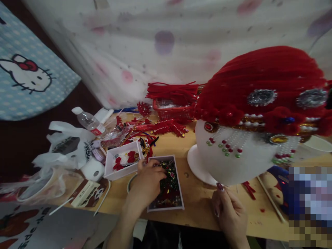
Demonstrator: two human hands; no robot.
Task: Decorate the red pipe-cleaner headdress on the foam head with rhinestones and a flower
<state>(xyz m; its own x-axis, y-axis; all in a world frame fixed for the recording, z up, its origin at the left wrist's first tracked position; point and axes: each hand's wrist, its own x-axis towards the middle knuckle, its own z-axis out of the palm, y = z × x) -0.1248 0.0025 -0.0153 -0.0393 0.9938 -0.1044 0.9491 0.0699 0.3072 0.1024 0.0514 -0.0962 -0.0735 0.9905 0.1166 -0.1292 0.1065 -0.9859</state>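
Left hand (149,178) dips in bead box (178,183), grip unclear; right hand (230,211) pinched closed; red-labelled bottle (88,121) tilted beyond left hand.

A pale curtain (124,38), marked with pink and purple spots, is hung behind the wooden table (199,211). At left, a blue dotted cloth (61,74) is printed with a white cat face and red bow. A clear bottle (89,121), white-capped and red-labelled, is tilted beside a crumpled white plastic bag (81,147); a brown-and-white carton (86,193) is placed nearer the front edge.
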